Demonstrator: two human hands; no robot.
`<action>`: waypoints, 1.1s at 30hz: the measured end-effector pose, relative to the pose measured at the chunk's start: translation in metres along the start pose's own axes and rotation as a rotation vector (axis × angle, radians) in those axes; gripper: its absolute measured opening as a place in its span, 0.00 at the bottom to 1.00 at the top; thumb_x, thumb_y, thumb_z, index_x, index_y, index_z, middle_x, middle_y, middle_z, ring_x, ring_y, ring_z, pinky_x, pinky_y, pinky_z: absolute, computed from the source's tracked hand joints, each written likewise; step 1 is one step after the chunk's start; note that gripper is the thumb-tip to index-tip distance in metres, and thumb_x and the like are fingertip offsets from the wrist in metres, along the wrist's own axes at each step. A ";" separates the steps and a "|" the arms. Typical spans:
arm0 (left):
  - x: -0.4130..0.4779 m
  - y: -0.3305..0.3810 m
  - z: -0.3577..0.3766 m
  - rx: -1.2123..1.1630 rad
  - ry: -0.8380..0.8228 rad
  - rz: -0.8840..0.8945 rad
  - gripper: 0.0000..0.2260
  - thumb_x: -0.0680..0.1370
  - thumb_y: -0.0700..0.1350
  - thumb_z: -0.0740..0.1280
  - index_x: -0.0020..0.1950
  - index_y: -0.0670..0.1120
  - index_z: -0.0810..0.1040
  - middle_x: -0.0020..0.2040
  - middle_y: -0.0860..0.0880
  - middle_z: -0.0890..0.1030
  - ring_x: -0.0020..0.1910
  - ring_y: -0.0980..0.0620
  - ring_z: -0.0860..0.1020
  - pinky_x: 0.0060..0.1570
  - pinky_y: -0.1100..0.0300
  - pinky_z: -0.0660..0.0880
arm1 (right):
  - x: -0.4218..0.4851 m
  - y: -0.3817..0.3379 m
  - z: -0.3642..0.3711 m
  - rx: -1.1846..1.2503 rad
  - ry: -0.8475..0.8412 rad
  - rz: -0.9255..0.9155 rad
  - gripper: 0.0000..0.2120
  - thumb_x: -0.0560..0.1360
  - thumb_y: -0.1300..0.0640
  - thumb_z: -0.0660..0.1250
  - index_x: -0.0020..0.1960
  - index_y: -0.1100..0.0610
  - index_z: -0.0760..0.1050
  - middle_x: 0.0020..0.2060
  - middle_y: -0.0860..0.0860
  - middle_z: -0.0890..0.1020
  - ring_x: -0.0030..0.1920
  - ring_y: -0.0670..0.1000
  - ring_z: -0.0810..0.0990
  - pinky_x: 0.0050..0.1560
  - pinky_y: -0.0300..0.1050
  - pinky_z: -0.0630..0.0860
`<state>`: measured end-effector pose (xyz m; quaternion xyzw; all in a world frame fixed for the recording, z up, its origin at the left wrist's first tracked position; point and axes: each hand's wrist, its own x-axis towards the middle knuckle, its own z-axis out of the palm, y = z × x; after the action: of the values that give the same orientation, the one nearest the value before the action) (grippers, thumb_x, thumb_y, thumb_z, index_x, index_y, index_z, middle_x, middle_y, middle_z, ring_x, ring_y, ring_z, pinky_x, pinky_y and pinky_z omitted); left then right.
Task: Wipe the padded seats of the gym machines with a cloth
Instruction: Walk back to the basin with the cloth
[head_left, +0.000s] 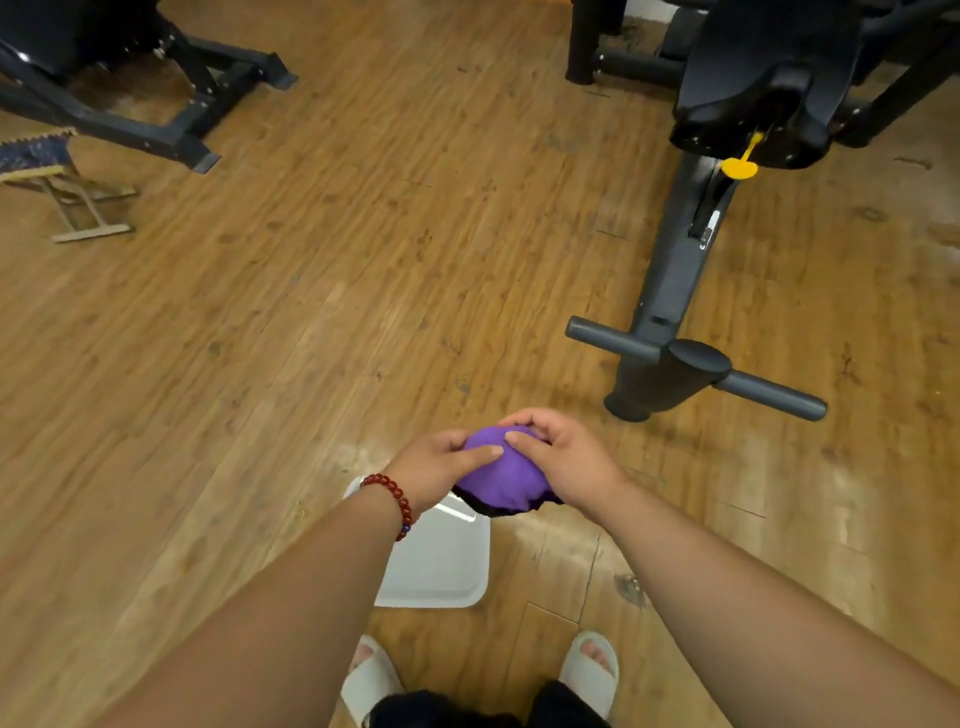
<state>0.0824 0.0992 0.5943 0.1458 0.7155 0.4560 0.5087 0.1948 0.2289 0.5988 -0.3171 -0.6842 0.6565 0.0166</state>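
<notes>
While the seat (763, 47) stands apart, left hand (435, 475) and right hand (565, 458) clutch the cloth (500, 480) — both grips clamped.

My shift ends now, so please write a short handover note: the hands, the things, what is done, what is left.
Left hand and right hand both hold the bunched purple cloth, above a white tray on the floor.
Nearest padded seat: black, ahead on the right, cloth not touching it.
Done: cloth in hand; no wiped seat can be confirmed.
Left: wipe the seats.
</notes>
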 end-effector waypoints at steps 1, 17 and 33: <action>0.008 -0.009 -0.005 0.017 0.029 -0.017 0.09 0.77 0.47 0.71 0.53 0.43 0.82 0.49 0.43 0.84 0.47 0.51 0.81 0.50 0.57 0.75 | 0.007 0.007 0.003 0.024 0.019 0.046 0.05 0.79 0.59 0.66 0.47 0.52 0.78 0.38 0.47 0.82 0.38 0.42 0.78 0.40 0.34 0.73; 0.149 -0.230 -0.023 -0.175 0.371 -0.263 0.03 0.79 0.45 0.66 0.47 0.48 0.77 0.49 0.47 0.81 0.46 0.49 0.79 0.46 0.55 0.75 | 0.108 0.245 0.087 0.188 0.372 0.375 0.10 0.77 0.63 0.66 0.47 0.47 0.73 0.50 0.52 0.81 0.47 0.53 0.80 0.52 0.52 0.78; 0.323 -0.454 0.031 0.069 0.415 -0.178 0.07 0.79 0.49 0.66 0.53 0.47 0.75 0.47 0.49 0.78 0.48 0.48 0.77 0.54 0.51 0.77 | 0.203 0.522 0.112 -0.234 0.474 0.252 0.09 0.83 0.53 0.56 0.60 0.54 0.71 0.46 0.50 0.79 0.44 0.51 0.77 0.40 0.43 0.70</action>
<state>0.0831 0.0867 0.0361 0.0026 0.8301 0.4049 0.3834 0.1984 0.1895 0.0291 -0.5441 -0.6874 0.4776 0.0576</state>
